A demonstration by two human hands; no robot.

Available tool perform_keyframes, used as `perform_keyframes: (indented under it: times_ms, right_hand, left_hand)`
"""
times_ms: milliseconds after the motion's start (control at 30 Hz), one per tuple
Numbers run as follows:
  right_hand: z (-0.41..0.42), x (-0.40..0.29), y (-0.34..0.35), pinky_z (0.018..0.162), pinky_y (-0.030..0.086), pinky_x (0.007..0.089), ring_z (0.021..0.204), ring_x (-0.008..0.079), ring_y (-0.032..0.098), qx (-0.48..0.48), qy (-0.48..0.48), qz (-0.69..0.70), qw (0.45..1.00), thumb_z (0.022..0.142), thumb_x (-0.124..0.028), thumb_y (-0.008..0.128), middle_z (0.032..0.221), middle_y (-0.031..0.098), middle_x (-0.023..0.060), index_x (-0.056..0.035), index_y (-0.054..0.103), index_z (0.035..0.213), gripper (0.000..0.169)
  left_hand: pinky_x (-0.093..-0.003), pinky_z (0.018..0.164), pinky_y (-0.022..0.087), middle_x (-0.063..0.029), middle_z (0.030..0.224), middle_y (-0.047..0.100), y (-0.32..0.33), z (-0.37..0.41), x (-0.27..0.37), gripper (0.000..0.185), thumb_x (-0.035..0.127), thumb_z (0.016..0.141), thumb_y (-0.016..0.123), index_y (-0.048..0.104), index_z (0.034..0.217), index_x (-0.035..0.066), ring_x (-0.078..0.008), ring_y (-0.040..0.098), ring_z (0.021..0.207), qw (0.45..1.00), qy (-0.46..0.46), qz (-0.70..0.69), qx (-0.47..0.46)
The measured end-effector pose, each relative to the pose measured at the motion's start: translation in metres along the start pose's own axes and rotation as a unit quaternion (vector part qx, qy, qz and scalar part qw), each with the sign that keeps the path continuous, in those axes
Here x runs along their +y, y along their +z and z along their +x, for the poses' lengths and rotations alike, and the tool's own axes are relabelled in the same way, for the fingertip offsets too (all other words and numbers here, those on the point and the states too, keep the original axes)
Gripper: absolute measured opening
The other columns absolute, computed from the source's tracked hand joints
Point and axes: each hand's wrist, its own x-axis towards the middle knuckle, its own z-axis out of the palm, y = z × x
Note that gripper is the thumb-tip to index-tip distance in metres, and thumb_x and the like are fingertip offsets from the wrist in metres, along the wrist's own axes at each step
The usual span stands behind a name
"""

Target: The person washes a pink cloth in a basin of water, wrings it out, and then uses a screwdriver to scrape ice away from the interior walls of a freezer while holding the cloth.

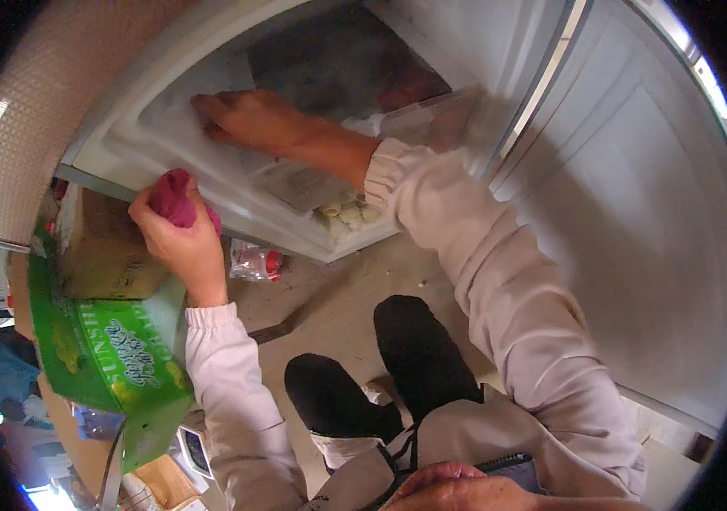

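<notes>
My left hand (175, 246) grips a crumpled magenta cloth (175, 199) just outside the front edge of an open white freezer or refrigerator compartment (146, 144). My right hand (245, 121) reaches inside, near the left inner wall, with its fingers curled downward. The fingertips are blurred and partly hidden, so I cannot tell whether they hold anything. Beneath my right forearm is a clear plastic drawer or bin (299, 185). Pale food pieces (350, 214) sit in the near corner, and a large dark panel or package (338, 57) lies deeper in.
The white door (631, 223) stands open at right. A green printed carton (120, 345) and a brown cardboard box (111, 246) stand at left. A clear packet with red parts (255, 260) lies on the floor. Another bare hand (453, 488) shows at the bottom edge.
</notes>
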Motion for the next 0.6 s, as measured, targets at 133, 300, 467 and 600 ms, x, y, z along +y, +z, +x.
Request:
perform_keyframes:
  times_ms: [133,300,467,600]
  right_hand:
    - [0.001,0.0,-0.002,0.062,0.056,0.0432,0.072,0.0347,0.067,-0.03,0.002,-0.013,0.999,0.078,-0.021,0.067,0.086,0.067,0.0158,-0.0045,0.054,0.118,0.045]
    - [0.002,0.004,-0.002,0.06,0.055,0.0439,0.07,0.0348,0.066,-0.016,0.002,-0.015,1.0,0.078,-0.023,0.067,0.082,0.065,0.0163,-0.0047,0.054,0.115,0.043]
    - [0.009,-0.007,-0.007,0.064,0.055,0.0451,0.071,0.0364,0.066,-0.056,0.023,-0.013,0.998,0.077,-0.024,0.067,0.084,0.066,0.0177,-0.0056,0.054,0.114,0.043]
    - [0.01,-0.002,-0.004,0.067,0.056,0.0445,0.074,0.0364,0.066,-0.041,0.027,0.001,0.999,0.077,-0.023,0.066,0.086,0.066,0.0178,-0.0077,0.054,0.115,0.043]
  left_hand:
    - [-0.0418,0.078,0.049,-0.0173,0.099,0.06,-0.001,0.0,-0.004,0.041,0.019,0.081,0.076,0.05,0.109,0.002,-0.0355,0.061,0.092,0.999,0.042,0.015,0.015]
    - [-0.0425,0.076,0.049,-0.0171,0.097,0.061,0.001,0.001,0.0,0.041,0.019,0.081,0.076,0.05,0.108,0.002,-0.0357,0.063,0.089,0.999,0.035,-0.005,0.02]
    - [-0.0423,0.077,0.05,-0.0182,0.098,0.062,-0.004,0.003,0.0,0.041,0.02,0.082,0.075,0.05,0.108,0.001,-0.0364,0.063,0.089,0.999,0.03,0.005,0.018]
    - [-0.0424,0.08,0.049,-0.0195,0.102,0.062,-0.001,0.003,0.002,0.043,0.024,0.082,0.074,0.051,0.109,0.001,-0.0365,0.063,0.093,1.0,-0.007,-0.021,0.011]
